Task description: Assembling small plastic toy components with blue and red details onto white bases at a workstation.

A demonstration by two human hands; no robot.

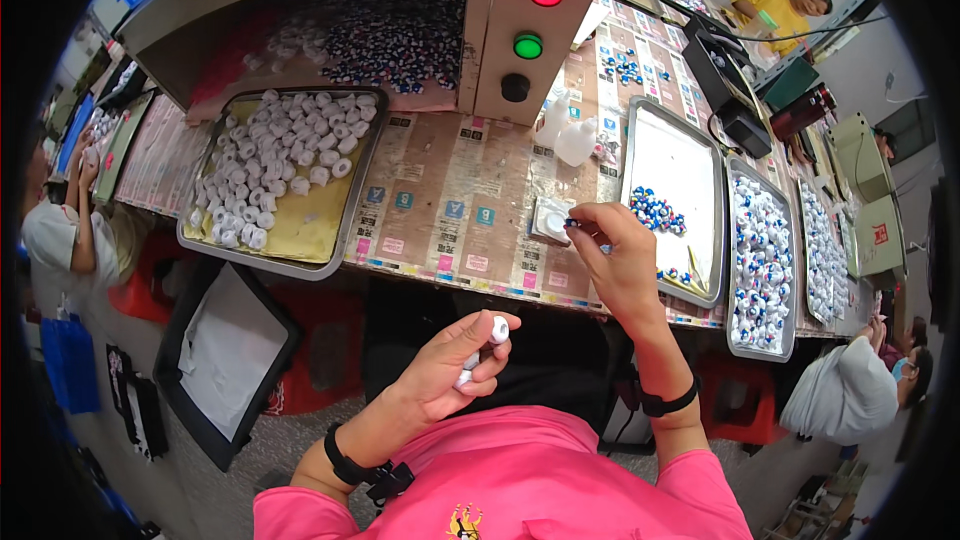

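My left hand (440, 372) is closed around a few small white rounded pieces (499, 330), held in front of the pink shirt. The uppermost piece sits between thumb and forefinger and shows a dark hole. Over the table, my right hand (628, 262) pinches a tiny dark blue piece (571, 223) between thumb and fingertip. Beside those fingertips lies a small white square dish (550, 219) with a round hollow. Just right of the hand, blue, white and red bits (656, 210) lie in a metal tray (722, 240).
A large tray (345, 230) of white pieces stands at the left. Farther right, another tray (735, 335) holds white-and-blue pieces. Clear plastic bottles (576, 143) stand behind the dish. A machine housing (540, 25) with red and green lights rises at the back. Other people sit around.
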